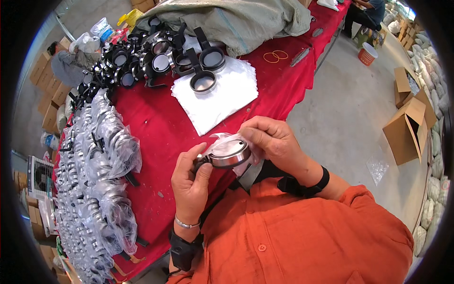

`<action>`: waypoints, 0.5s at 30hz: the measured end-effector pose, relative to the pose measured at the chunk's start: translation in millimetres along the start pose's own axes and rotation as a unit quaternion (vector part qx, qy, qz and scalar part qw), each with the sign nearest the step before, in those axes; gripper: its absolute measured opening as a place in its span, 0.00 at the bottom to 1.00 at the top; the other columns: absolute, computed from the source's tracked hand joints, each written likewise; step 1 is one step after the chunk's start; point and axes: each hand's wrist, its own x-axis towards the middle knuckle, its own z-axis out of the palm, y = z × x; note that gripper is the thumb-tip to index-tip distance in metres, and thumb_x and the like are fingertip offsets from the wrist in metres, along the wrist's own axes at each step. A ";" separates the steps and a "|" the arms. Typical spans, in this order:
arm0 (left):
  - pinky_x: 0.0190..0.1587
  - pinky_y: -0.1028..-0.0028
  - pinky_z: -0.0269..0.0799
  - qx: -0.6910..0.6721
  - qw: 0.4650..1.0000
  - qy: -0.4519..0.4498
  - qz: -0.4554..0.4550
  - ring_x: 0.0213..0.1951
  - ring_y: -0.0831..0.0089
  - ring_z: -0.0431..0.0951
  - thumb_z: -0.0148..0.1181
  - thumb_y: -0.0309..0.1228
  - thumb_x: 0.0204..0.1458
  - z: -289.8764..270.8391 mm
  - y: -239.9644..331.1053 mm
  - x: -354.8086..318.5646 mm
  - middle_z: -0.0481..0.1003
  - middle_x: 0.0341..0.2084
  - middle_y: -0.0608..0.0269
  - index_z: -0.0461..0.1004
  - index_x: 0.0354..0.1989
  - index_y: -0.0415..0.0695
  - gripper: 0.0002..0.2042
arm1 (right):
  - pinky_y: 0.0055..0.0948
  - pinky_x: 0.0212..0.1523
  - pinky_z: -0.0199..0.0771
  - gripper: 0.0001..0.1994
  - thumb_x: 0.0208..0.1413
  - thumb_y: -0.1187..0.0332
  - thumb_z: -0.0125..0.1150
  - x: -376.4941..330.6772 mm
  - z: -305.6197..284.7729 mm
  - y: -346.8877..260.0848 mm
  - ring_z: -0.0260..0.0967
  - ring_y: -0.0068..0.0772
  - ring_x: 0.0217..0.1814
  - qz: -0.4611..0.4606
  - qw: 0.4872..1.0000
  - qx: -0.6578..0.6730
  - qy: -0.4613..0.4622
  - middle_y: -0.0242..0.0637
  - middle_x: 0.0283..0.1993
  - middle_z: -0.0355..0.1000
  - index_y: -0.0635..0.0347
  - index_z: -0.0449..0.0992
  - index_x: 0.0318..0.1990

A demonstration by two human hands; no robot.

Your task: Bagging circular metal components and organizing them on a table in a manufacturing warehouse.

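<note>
In front of my chest I hold a round, steel-rimmed piece with a black handle [231, 160], its pale flat face turned up. My left hand [190, 182] is closed on its handle side, thumb and fingers pinching there. My right hand [279, 144] pinches a thin whitish film [257, 154] bunched against the piece's far and right sides; whether it is a bag or a sheet I cannot tell. Beyond my hands lies a stack of white sheets or bags [213, 110]. Similar black-handled round pieces [203, 84] rest on its far end.
A heap of unwrapped pieces [125, 61] lies at the far left of the red-covered table [153, 113]. Rows of film-wrapped ones [94, 189] fill its left side. A woven sack [236, 26] and rubber bands [275, 56] lie beyond. Open cartons [402, 128] stand right; another person [369, 14] sits far right.
</note>
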 end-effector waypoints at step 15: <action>0.38 0.76 0.68 0.154 0.973 0.109 0.135 0.35 0.71 0.72 0.57 0.23 0.46 2.6 -26.5 15.4 0.70 0.33 0.61 0.70 0.46 0.37 0.17 | 0.27 0.25 0.70 0.07 0.44 0.74 0.56 -22.4 48.6 13.6 0.68 0.32 0.26 -0.332 0.830 -0.285 -0.347 0.34 0.26 0.64 0.57 0.69 0.33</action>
